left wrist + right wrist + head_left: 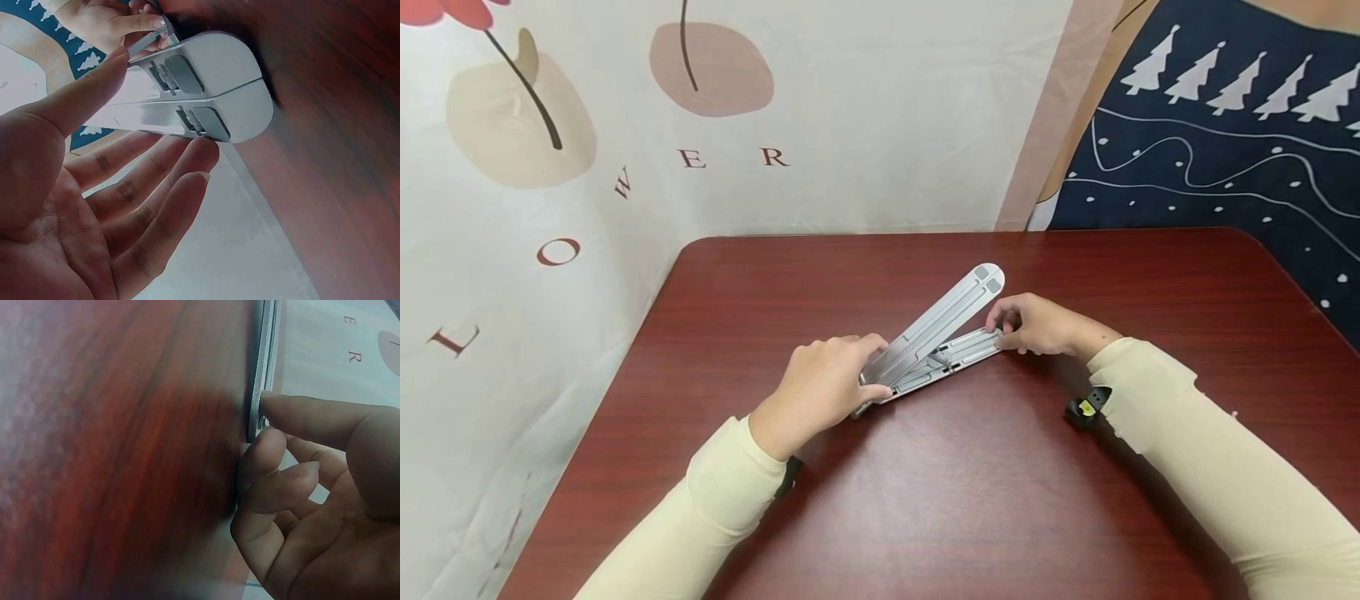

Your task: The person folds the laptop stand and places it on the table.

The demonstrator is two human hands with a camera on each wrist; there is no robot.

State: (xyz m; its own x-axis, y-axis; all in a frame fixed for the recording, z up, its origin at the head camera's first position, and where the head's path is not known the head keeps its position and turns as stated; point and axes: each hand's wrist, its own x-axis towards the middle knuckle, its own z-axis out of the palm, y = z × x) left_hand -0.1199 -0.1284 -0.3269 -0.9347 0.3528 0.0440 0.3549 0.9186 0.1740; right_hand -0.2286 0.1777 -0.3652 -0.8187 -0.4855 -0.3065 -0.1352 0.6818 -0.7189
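One silver folding laptop stand [904, 340] is near the middle of the dark red surface [955, 500], closer to the left edge than to the right and well apart from the far edge. It slants, with its hinge end towards the near left corner and its free ends towards the far right. Its two bars form a narrow V: the upper bar [942, 312] is raised, while the lower bar [973, 345] is on or just above the surface; which of the two cannot be told. Two grey pads [994, 285] sit at the upper bar's free end, and the left wrist view shows two more grey pads [184, 74] near a rounded end.

Two hands hold the stand. The left hand [823, 379] grips the hinge end, thumb along one side and fingers along the other. The right hand [1041, 325] pinches the tip of the lower bar between thumb and forefinger, its other fingers bent.

Both arms wear cream sleeves [737, 483], two in all, with one black wrist device [1086, 407] on each. Beyond the far edge hangs a white backdrop [887, 83] with five red letters, L, O, W, E and R; beyond the far right corner, a navy panel [1210, 167] bears five white trees and part of a sixth.
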